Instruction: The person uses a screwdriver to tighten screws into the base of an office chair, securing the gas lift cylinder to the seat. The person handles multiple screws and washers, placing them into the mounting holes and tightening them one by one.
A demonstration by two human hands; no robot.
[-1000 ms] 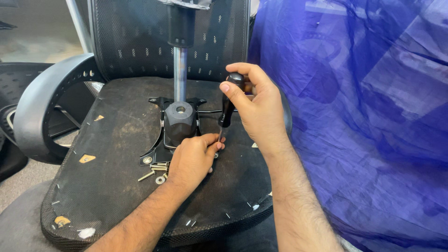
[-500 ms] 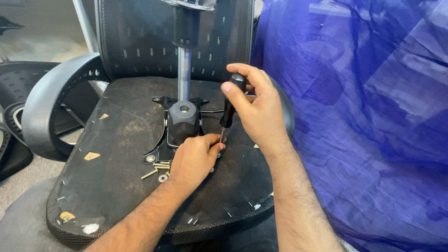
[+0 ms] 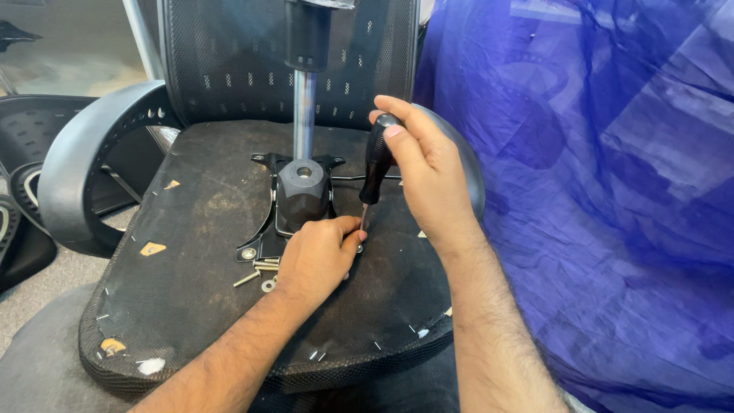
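Note:
An office chair lies upside down, its black seat underside [image 3: 199, 252] facing me. A black metal mechanism plate [image 3: 303, 195] with a chrome gas cylinder [image 3: 303, 115] sits at the middle. My right hand [image 3: 428, 176] grips a black-handled screwdriver [image 3: 377, 164], held nearly upright with its tip down at the plate's right edge. My left hand [image 3: 317, 260] rests on the seat beside the plate, fingertips pinched around the screwdriver tip; what they pinch is hidden. Loose screws and washers [image 3: 260, 271] lie just left of my left hand.
A grey curved armrest [image 3: 92, 160] stands at the left, the black mesh backrest [image 3: 229, 53] behind. Blue plastic sheeting [image 3: 612, 191] fills the right side. Another dark chair part [image 3: 23, 191] lies at the far left on the grey floor.
Both hands stay at the same spot on the plate; the right hand's grip on the screwdriver handle has shifted slightly. The view has moved a little.

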